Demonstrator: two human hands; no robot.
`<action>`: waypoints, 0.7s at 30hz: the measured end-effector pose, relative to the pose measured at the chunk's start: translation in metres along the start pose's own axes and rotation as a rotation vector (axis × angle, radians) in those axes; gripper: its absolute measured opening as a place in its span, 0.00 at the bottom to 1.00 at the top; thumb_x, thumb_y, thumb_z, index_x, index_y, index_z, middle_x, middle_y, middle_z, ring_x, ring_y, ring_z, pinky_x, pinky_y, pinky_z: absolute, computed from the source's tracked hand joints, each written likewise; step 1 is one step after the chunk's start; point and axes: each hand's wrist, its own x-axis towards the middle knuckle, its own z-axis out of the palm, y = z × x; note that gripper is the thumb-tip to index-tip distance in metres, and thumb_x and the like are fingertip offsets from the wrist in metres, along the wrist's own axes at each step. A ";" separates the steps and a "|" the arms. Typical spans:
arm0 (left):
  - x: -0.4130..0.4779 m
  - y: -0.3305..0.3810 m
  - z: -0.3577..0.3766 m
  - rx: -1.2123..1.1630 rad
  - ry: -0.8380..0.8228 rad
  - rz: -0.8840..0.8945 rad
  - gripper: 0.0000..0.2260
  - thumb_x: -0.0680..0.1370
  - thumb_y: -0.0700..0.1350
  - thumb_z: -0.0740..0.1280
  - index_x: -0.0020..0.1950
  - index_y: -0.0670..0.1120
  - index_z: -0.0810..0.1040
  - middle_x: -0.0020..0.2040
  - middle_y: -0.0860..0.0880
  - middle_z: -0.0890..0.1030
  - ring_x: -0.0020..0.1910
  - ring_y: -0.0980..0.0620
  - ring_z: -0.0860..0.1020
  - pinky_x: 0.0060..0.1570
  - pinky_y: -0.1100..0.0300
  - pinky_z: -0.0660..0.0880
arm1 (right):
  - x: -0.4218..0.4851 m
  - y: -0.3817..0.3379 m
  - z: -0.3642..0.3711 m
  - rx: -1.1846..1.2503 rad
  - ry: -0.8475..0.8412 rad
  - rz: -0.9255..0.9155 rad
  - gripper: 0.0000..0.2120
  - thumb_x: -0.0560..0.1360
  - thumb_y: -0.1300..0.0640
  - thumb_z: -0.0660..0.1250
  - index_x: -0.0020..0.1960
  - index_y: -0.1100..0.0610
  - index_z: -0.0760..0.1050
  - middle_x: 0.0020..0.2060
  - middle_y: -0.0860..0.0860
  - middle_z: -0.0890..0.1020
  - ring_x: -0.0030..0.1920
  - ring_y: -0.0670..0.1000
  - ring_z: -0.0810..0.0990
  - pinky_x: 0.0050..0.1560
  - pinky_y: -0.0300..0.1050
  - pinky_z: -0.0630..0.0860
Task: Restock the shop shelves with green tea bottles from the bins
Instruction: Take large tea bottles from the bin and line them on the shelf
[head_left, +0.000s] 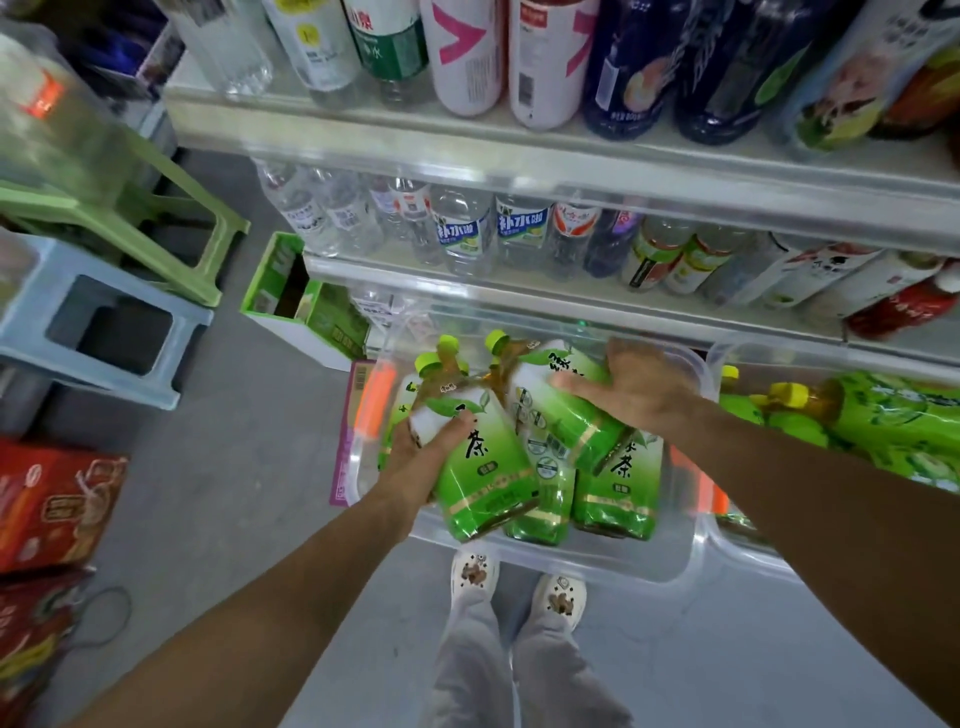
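Observation:
A clear plastic bin (597, 564) on the floor in front of the shelves holds several green tea bottles with yellow-green caps. My left hand (421, 457) grips one green tea bottle (480, 467) from its left side, over the bin. My right hand (639, 389) grips a second green tea bottle (558, 402), thumb across its label. More green tea bottles (621, 483) lie under these two. A second clear bin (737, 545) to the right holds further green tea bottles (883, 415).
Shelves (571, 161) above carry water and drink bottles. An open green carton (306, 306) stands left of the bin. A blue stool (104, 332), a green stool (171, 228) and red boxes (52, 509) crowd the left floor. My shoes (475, 571) stand just behind the bin.

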 end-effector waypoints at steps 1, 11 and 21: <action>0.000 -0.002 0.000 -0.007 -0.001 -0.001 0.59 0.52 0.72 0.74 0.79 0.55 0.59 0.74 0.46 0.71 0.69 0.41 0.73 0.67 0.39 0.72 | -0.002 0.003 0.006 0.116 -0.048 0.038 0.58 0.57 0.12 0.48 0.72 0.52 0.68 0.66 0.57 0.76 0.66 0.59 0.74 0.66 0.57 0.72; 0.002 -0.003 0.002 -0.051 -0.059 -0.002 0.44 0.61 0.68 0.77 0.73 0.62 0.64 0.65 0.52 0.79 0.60 0.47 0.80 0.61 0.41 0.76 | 0.012 0.003 -0.006 0.722 -0.595 0.386 0.56 0.38 0.30 0.82 0.59 0.57 0.76 0.44 0.59 0.87 0.41 0.61 0.87 0.42 0.56 0.83; -0.004 -0.004 0.023 -0.190 0.171 0.070 0.49 0.63 0.62 0.79 0.78 0.47 0.64 0.75 0.43 0.70 0.71 0.40 0.72 0.70 0.41 0.70 | -0.051 -0.006 0.037 0.928 -0.292 0.296 0.73 0.44 0.27 0.79 0.80 0.52 0.51 0.79 0.55 0.58 0.77 0.59 0.60 0.73 0.57 0.61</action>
